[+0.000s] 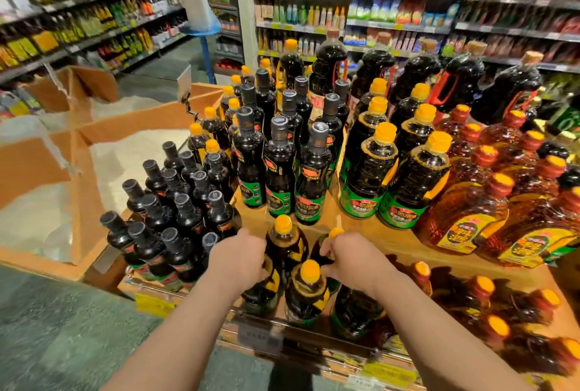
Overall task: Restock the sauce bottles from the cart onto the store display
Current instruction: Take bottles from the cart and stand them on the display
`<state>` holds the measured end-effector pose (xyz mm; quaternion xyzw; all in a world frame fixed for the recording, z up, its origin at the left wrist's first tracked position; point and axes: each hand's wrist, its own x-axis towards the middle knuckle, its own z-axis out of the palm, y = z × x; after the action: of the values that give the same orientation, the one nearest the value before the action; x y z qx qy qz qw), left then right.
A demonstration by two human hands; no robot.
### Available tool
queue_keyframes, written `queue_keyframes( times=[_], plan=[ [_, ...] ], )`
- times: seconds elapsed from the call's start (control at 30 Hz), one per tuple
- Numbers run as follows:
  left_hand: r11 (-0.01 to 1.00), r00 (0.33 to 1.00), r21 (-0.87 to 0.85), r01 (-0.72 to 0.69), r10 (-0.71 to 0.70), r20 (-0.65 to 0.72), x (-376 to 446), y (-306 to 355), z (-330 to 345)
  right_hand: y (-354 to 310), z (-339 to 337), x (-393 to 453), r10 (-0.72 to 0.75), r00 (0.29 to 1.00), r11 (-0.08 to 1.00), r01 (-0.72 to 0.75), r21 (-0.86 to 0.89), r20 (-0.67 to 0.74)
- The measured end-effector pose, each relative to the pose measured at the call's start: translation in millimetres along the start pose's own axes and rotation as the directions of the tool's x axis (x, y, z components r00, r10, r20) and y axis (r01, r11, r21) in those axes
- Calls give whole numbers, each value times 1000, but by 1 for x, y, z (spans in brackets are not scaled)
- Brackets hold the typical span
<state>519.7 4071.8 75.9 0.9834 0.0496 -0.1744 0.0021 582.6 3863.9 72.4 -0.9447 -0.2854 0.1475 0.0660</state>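
1. Sauce bottles, orange caps [310, 290]: dark liquid, green labels, upright, clustered at the display shelf [389, 243] front edge.
2. Sauce bottles, grey caps [279, 167]: tall, slim, dark, upright, mid-shelf behind the cluster.

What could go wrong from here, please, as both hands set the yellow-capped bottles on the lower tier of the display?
1. The left hand and right hand work among tightly packed yellow-capped sauce bottles; nudging one could topple its neighbours.
2. These bottles stand near the front edge of the wooden display, so a knocked one might fall to the floor.
3. The black-capped bottles stand close beside the left forearm, which could brush them.
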Motion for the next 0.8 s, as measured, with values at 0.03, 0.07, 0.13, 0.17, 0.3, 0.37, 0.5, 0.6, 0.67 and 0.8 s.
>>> queue_keyframes(
  times=[0.03,0.07,0.13,0.17,0.3,0.37,0.5,0.6,0.67,0.8],
  plan=[
    [1000,1000,4,7,-7,18,0,0,4,0,0,3,52,996,999,-52,2,-72],
    [1000,999,-8,16,-15,29,2,0,8,1,-1,7,118,982,993,-117,15,-145],
    [999,999,-24,42,-42,20,7,0,11,7,-3,13,222,955,975,-214,57,-199],
    [998,998,-15,56,-56,3,11,0,10,10,-3,17,246,953,969,-240,56,-178],
    [998,981,-17,67,-69,-183,29,3,4,12,0,30,245,969,969,-244,42,-25],
    [999,975,-37,8,-16,-221,41,6,3,12,1,32,262,965,962,-260,84,-18],
    [993,995,-94,-75,68,-71,66,13,1,17,-9,31,329,943,938,-332,98,47],
    [991,996,-99,-86,86,-2,78,20,-5,21,-11,30,345,935,931,-352,95,80],
    [993,996,-82,-85,87,17,82,23,-11,23,-9,31,350,934,930,-356,92,75],
    [993,994,-67,-97,100,42,80,25,-22,26,-8,32,349,934,930,-356,95,81]
  ],
)
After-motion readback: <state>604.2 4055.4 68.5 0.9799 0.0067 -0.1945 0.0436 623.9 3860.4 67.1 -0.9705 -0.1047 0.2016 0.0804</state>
